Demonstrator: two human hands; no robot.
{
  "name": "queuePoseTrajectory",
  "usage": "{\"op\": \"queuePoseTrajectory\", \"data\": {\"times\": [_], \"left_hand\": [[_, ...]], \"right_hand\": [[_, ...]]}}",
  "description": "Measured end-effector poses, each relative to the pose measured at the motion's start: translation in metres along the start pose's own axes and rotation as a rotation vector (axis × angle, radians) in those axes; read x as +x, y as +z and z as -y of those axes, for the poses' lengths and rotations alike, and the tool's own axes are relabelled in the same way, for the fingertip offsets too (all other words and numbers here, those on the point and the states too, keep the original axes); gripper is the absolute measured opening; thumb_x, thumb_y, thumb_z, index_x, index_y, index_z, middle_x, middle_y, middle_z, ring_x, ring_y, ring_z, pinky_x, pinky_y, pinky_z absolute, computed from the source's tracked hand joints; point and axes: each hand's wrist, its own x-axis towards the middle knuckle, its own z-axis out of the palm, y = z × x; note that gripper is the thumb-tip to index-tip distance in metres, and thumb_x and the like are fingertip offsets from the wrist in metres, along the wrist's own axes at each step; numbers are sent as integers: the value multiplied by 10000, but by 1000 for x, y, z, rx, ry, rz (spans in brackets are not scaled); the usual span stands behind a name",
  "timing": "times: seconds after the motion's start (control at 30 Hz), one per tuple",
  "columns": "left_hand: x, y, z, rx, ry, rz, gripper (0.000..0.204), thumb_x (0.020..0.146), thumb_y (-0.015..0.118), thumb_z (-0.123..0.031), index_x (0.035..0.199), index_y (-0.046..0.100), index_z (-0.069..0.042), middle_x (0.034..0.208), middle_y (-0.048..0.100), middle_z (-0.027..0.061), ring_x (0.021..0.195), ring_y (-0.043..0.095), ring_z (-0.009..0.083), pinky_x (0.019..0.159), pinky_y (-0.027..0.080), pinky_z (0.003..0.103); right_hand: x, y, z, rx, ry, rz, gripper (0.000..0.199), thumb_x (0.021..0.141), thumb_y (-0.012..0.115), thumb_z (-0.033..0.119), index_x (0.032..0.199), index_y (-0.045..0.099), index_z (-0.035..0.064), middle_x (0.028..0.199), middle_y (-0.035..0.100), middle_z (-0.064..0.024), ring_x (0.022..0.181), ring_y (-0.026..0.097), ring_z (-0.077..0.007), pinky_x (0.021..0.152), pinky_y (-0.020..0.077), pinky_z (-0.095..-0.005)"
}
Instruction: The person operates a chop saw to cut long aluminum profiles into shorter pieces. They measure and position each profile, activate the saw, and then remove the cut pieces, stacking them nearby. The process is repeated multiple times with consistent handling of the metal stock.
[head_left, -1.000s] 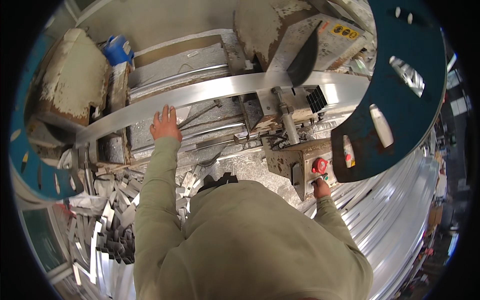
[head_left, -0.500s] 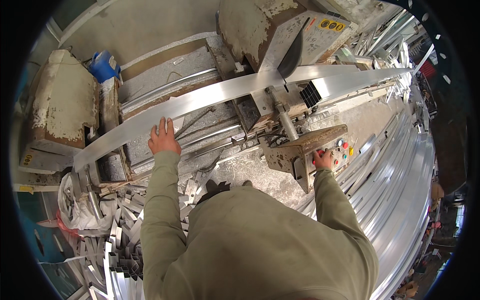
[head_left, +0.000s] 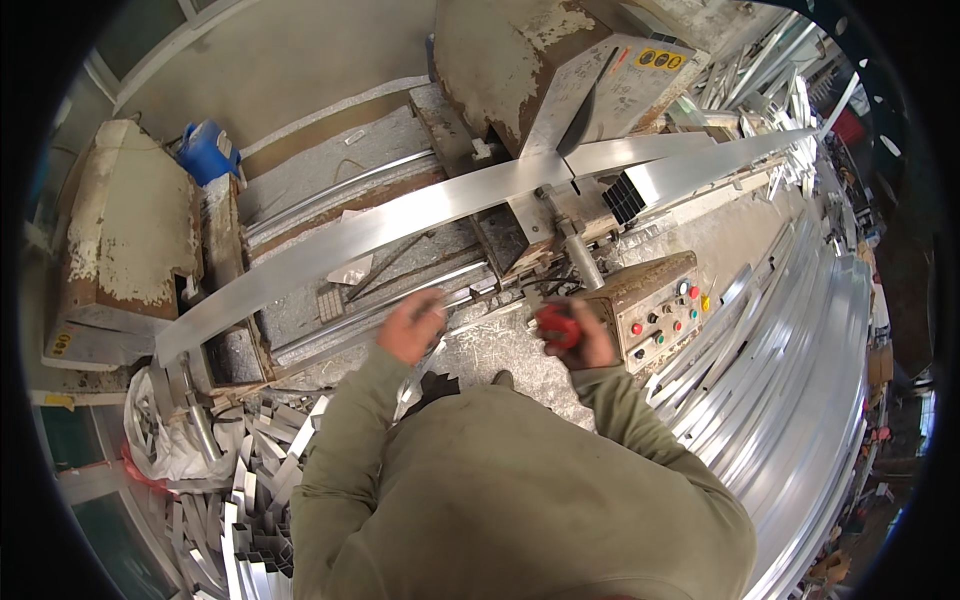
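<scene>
A person in olive sleeves works at a machine, the right hand (head_left: pixel 585 340) wrapped around a compact red object (head_left: pixel 556 325), possibly a tape measure, its front turned toward the left hand (head_left: pixel 412 328). That left hand hangs just across from it, fingers curled; blur hides whether they pinch anything. The red object sits in the palm, apparently so one hand can carry its whole body.

Ahead of both hands and touching neither, a long silver bar (head_left: pixel 400 215) spans the machine, seemingly laid across so that both ends have support. A metal cylinder (head_left: pixel 580 255) stands beyond the right hand, angled toward the bar, probably to clamp it. Just right of that hand, a control box (head_left: pixel 655 320) presents its coloured buttons, likely placed for easy reach. Farther right lie long metal lengths (head_left: pixel 800 360); short offcuts (head_left: pixel 255 475) crowd the floor behind and left of the left hand.
</scene>
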Motion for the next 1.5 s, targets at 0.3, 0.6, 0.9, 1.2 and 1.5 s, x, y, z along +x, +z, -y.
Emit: {"op": "queuePoseTrajectory", "data": {"times": [0.3, 0.6, 0.9, 1.2, 1.5], "left_hand": [[-32, 21, -1, -403, -266, 161, 356, 1019, 750, -147, 1297, 616, 31, 1223, 677, 141, 1083, 702, 214, 893, 637, 373], [-97, -203, 78, -182, 221, -562, 306, 1020, 756, -274, 1170, 671, -21, 1079, 696, 107, 962, 697, 194, 954, 624, 439], [-153, -364, 154, -986, 200, -808, 408, 990, 728, -197, 1373, 684, -64, 1349, 715, 155, 1243, 674, 322, 1056, 554, 534], [-98, -321, 35, -1175, 179, -1040, 481, 1075, 620, -150, 1528, 502, -37, 1513, 556, 139, 1442, 507, 404, 1160, 410, 724], [-84, -361, 83, -1138, 26, -1218, 423, 1051, 638, -133, 1463, 550, -98, 1351, 590, 71, 1192, 577, 267, 1016, 568, 629]], "right_hand": [[28, 103, -39, -603, 106, 404, 512, 1050, 751, 254, 1435, 492, 37, 1056, 612, -42, 858, 543, -92, 700, 467, -284], [94, 82, 27, -1362, 259, 474, 278, 1006, 690, 247, 1158, 693, 14, 796, 657, -33, 655, 636, -143, 595, 528, -352], [157, 151, 59, -1727, 62, 531, 279, 961, 714, 269, 1064, 749, 12, 824, 735, -131, 724, 709, -232, 672, 575, -431], [234, 265, -21, -1457, 127, 657, 187, 971, 742, 164, 925, 748, -18, 748, 699, -74, 655, 624, -176, 633, 504, -355], [261, 314, -58, -1513, 143, 704, 213, 942, 769, 188, 939, 774, -25, 797, 718, -66, 703, 631, -168, 676, 497, -341]]}}
